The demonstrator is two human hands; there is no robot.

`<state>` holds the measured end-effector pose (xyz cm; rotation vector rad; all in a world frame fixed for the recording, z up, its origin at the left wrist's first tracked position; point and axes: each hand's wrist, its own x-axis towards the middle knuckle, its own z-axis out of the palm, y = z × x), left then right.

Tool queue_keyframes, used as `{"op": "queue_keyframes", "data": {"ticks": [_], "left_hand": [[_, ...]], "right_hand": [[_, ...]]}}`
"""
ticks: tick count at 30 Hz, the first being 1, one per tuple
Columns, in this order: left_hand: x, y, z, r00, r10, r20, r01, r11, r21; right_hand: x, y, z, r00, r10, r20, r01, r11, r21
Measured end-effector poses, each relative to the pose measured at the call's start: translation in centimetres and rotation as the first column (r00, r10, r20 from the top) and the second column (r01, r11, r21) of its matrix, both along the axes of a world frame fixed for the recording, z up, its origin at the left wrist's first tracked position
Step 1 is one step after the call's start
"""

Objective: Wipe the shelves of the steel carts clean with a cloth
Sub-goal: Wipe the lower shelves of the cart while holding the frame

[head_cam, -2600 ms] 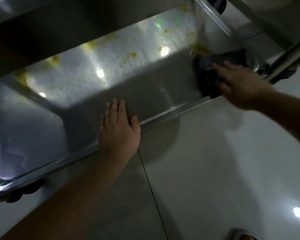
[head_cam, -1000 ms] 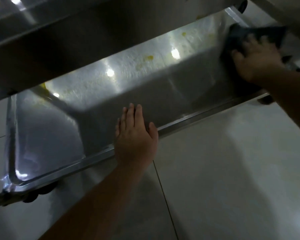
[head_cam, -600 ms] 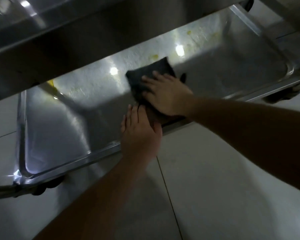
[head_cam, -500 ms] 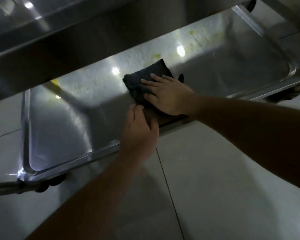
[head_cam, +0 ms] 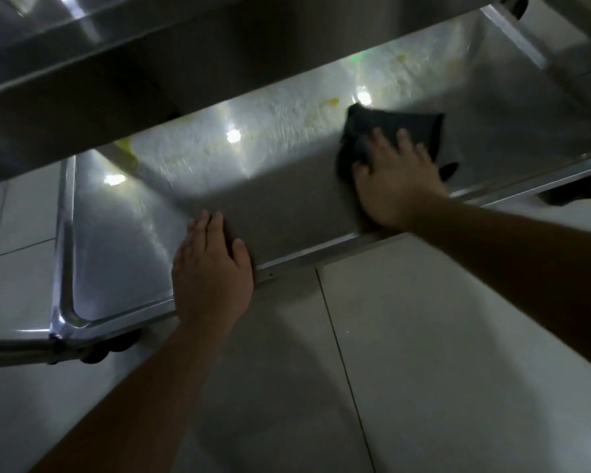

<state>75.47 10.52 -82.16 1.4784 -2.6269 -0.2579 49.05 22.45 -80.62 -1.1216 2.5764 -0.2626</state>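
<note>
The steel cart's bottom shelf [head_cam: 287, 213] runs across the view, its surface shiny under light reflections. A dark cloth [head_cam: 403, 126] lies on the right part of the shelf. My right hand [head_cam: 394, 179] presses flat on the cloth with straight, spread fingers. My left hand [head_cam: 210, 274] rests flat over the shelf's front rim, fingers straight and together. Yellow stains [head_cam: 331, 102] dot the back of the shelf, and a yellow smear [head_cam: 125, 145] sits at the back left.
The upper shelf [head_cam: 151, 63] overhangs the back of the bottom shelf. Black castor wheels show at the front left [head_cam: 99, 353] and at the right [head_cam: 567, 196]. A pale tiled floor [head_cam: 423, 336] spreads in front of the cart.
My right hand has slid the cloth from the middle of the shelf to the right. My left hand has flattened again on the front rim, further left in the view.
</note>
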Motion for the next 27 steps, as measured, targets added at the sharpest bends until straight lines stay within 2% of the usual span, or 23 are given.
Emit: {"op": "queue_keyframes", "data": {"ticks": [2,4,6,8,10,11,13,15,18,19,21,24,27], "left_hand": [[0.1,-0.1,-0.1,1.000,0.002,0.001,-0.002,1.000,-0.005],[0.3,-0.3,-0.1,1.000,-0.010,-0.006,0.010,1.000,-0.009],[0.6,-0.5,-0.1,0.999,-0.038,-0.009,0.038,0.999,-0.011],[0.8,-0.7,0.0,0.998,-0.055,-0.014,0.054,0.998,-0.015],[0.9,-0.7,0.1,0.999,-0.046,-0.019,0.045,0.999,-0.009],[0.9,-0.7,0.1,0.999,-0.040,-0.020,0.040,0.999,-0.005],[0.8,-0.7,0.1,0.999,-0.044,-0.026,0.044,0.999,-0.006],[0.9,-0.7,0.0,0.998,-0.056,-0.027,0.055,0.998,-0.018],[0.7,-0.6,-0.1,0.999,-0.045,-0.009,0.045,0.999,-0.023],[0.7,-0.5,-0.1,0.999,-0.038,-0.003,0.038,0.999,-0.022],[0.5,-0.4,0.0,0.999,-0.032,-0.003,0.031,0.999,-0.028],[0.4,-0.5,0.0,0.999,-0.037,-0.009,0.036,0.999,-0.025],[0.6,-0.7,-0.1,0.999,-0.039,-0.005,0.039,0.999,-0.022]], "right_hand": [[4.8,0.6,-0.5,0.964,0.264,-0.040,-0.264,0.964,0.003],[7.5,1.9,-0.8,0.887,0.457,-0.061,-0.458,0.889,-0.001],[6.5,3.7,-0.7,0.832,0.550,-0.081,-0.552,0.834,-0.003],[3.4,6.2,-0.3,0.822,0.557,-0.122,-0.560,0.829,0.010],[-1.1,9.7,0.0,0.874,0.452,-0.182,-0.457,0.889,0.013],[-3.8,11.6,0.2,0.918,0.339,-0.206,-0.347,0.938,-0.004],[-8.9,15.0,1.0,0.974,0.007,-0.225,-0.014,1.000,-0.027],[-12.4,16.3,1.5,0.944,-0.231,-0.234,0.248,0.968,0.044],[-12.3,13.3,1.3,0.885,-0.429,-0.181,0.450,0.888,0.097],[-11.3,11.7,1.3,0.881,-0.454,-0.135,0.467,0.881,0.083],[-8.4,8.8,1.1,0.935,-0.350,-0.057,0.351,0.936,0.016],[-1.7,5.9,0.2,0.997,0.005,-0.080,-0.007,1.000,-0.018],[3.2,5.8,-0.9,0.922,0.363,-0.134,-0.368,0.930,-0.011]]}}
